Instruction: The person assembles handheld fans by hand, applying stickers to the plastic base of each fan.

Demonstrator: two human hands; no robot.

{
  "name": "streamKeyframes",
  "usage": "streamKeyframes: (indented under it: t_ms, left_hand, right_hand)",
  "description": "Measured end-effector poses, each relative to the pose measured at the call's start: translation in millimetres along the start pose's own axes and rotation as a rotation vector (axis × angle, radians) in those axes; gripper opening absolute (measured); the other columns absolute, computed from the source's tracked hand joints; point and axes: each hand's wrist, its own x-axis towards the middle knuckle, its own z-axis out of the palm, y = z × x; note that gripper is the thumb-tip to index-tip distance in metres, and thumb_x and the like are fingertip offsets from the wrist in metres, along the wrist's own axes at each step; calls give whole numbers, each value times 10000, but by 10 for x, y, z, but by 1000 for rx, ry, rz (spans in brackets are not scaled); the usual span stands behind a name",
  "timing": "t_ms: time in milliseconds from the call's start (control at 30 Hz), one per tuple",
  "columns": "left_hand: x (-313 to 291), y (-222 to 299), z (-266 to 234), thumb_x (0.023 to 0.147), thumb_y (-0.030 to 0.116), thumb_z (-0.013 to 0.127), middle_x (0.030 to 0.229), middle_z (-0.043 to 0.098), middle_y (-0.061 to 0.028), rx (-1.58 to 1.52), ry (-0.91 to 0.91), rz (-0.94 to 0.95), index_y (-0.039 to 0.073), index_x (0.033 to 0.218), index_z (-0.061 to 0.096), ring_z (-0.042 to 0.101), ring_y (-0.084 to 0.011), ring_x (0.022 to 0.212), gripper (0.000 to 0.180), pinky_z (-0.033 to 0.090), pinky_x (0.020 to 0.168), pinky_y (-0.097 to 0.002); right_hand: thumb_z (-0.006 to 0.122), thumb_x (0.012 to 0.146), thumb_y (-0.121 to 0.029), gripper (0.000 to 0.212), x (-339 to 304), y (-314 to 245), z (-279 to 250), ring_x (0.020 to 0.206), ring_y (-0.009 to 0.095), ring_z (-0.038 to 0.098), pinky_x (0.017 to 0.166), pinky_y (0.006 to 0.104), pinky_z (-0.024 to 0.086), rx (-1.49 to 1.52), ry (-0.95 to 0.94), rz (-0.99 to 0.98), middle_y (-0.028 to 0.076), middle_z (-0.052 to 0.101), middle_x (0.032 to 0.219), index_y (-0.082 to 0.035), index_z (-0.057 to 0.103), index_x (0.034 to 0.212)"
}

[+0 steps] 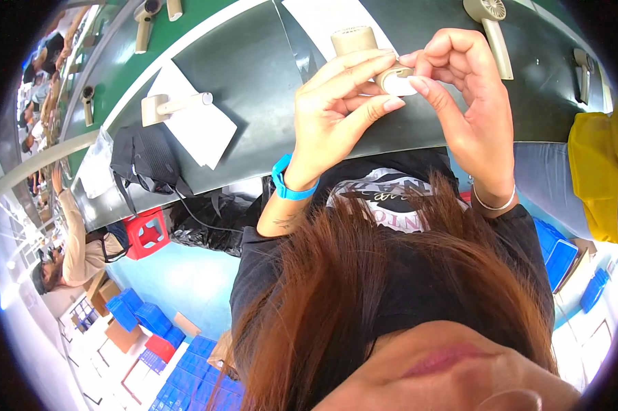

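A beige handheld fan [354,40] is gripped in my left hand [333,109], its head pointing away from me and its handle end turned toward me. The fingers wrap over the handle and the thumb lies along its underside. At the handle end sits a small white round piece [399,85]. My right hand [470,89] is closed in a pinch, thumb and fingertips at the edge of that white piece. Whether the piece is a sticker or a cap I cannot tell. Both hands are above the dark worktable [254,82].
Another beige fan [175,106] lies on a white sheet [196,133] at left, near a black bag [144,161]. More fans [497,41] lie along the far side. A red stool [146,234] and blue crates [192,373] stand below; a co-worker [79,253] is at left.
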Motion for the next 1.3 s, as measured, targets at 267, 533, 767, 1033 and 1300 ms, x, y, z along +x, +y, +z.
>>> streamKeyframes:
  t_ms: [267, 533, 767, 1033, 1300]
  left_hand:
    - [0, 0, -8, 762, -72, 656, 1171, 526, -135, 22, -12, 11, -30, 1137, 580, 607, -212, 961, 385, 564, 803, -298]
    - [-2, 33, 22, 778, -70, 644, 1165, 532, -138, 9, -15, -24, -35, 1127, 585, 610, -211, 961, 356, 562, 784, -288]
    - [3, 20, 49, 818, -46, 611, 1142, 544, -147, -78, 22, -41, -43, 1097, 600, 620, -216, 938, 280, 565, 775, -298]
    - [-9, 11, 76, 819, -55, 603, 1132, 548, -147, -72, 36, -44, -47, 1081, 606, 624, -215, 921, 262, 570, 764, -301]
    - [-27, 24, 91, 809, -55, 616, 1126, 553, -142, -67, 32, -43, -50, 1061, 615, 634, -203, 884, 251, 569, 754, -291]
  right_hand:
    - [572, 823, 58, 267, 8, -13, -1, 915, 145, 585, 824, 276, 461, -48, 4, -10, 57, 537, 859, -10, 432, 1041]
    - [579, 806, 67, 282, 7, -66, -9, 878, 140, 588, 822, 278, 462, -95, 19, 12, 59, 551, 860, -17, 440, 1037]
    - [582, 788, 70, 313, -3, -142, -28, 849, 141, 601, 815, 275, 448, -261, 11, 1, 59, 579, 816, -20, 463, 1063]
    - [607, 770, 35, 409, -41, -163, -23, 796, 177, 615, 799, 286, 443, -453, 82, -48, 62, 605, 772, -47, 425, 1128]
    - [634, 749, 27, 471, -90, -126, 2, 787, 187, 616, 829, 284, 422, -464, 156, -135, 57, 620, 759, -61, 388, 1142]
